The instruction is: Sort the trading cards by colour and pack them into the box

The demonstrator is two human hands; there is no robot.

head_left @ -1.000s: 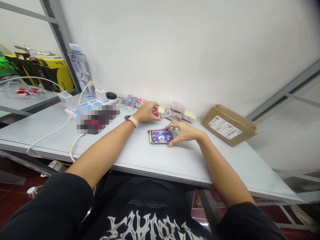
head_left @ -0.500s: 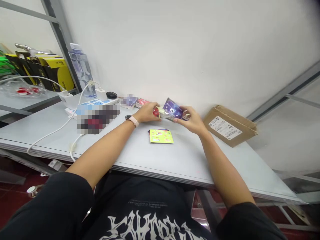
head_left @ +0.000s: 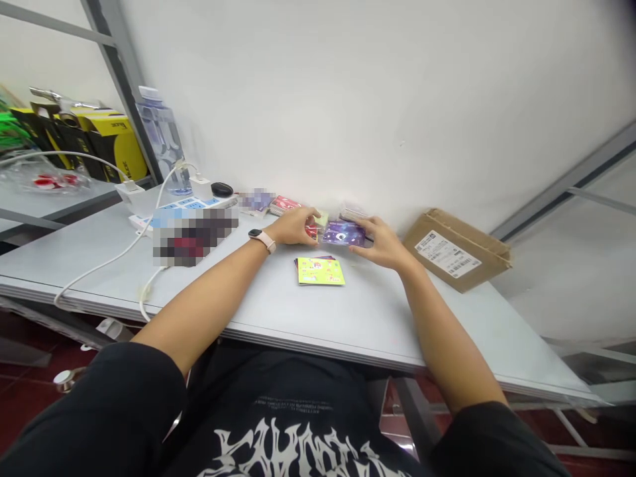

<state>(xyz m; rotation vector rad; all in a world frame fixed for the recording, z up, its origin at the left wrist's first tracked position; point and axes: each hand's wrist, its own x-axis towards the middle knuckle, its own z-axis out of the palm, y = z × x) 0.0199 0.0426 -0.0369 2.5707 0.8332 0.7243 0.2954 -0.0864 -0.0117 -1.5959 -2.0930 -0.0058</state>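
My left hand [head_left: 294, 227], with a pink-banded watch on the wrist, has its thumb and fingers closed around a small red card [head_left: 312, 232]. Part of that card is hidden by the fingers. My right hand [head_left: 380, 244] grips the right end of a purple card [head_left: 342, 234] with a white round mark, which looks glossy and lies almost flat. The two cards are side by side, nearly touching. Nearer to me, a lime-green card [head_left: 320, 272] with small pictures tops a low stack on the table.
Behind the hands sit another small stack [head_left: 352, 211], red cards [head_left: 284, 204] and a blurred pack. A cardboard box [head_left: 460, 250] leans against the wall at right. To the left are a power strip [head_left: 186, 207], cables, a black mouse [head_left: 222, 189] and a water bottle [head_left: 163, 142].
The purple card was tilted up and has come down nearly flat. My right hand has turned palm-down with it. A small stack behind it now shows. The lime-green stack stays put.
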